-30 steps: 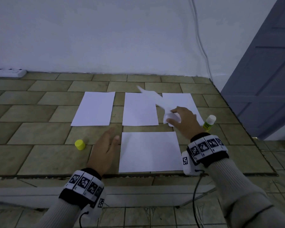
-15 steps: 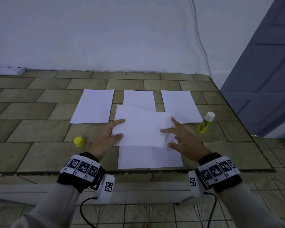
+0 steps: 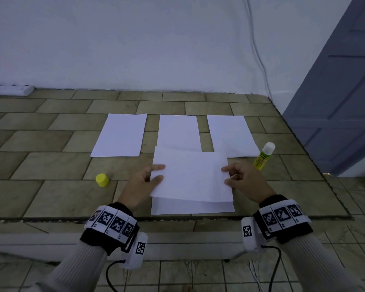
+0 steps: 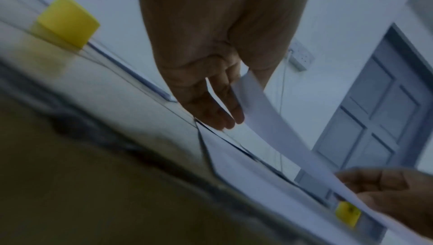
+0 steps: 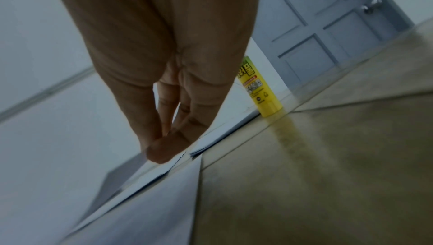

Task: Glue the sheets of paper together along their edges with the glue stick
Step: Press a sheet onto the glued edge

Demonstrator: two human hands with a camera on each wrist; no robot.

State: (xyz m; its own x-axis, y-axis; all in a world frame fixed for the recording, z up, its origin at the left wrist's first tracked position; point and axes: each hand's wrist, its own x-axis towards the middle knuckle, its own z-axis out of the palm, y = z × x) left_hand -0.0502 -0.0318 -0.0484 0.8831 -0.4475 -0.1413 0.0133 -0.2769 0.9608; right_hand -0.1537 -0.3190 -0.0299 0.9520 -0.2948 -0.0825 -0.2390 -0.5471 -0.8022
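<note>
Tiled floor (image 3: 51, 165) runs to a white wall at twelve o'clock. We hold the top sheet (image 3: 190, 175) just above the bottom sheet (image 3: 192, 207), three more sheets lying beyond at twelve. Our left hand (image 3: 143, 182) pinches its nine o'clock edge, our right hand (image 3: 242, 180) its three o'clock edge. We judge this the aligning step; next, lower it square and press the edges. The glue stick (image 3: 263, 158) stands uncapped at two o'clock, its yellow cap (image 3: 102, 180) at nine.
</note>
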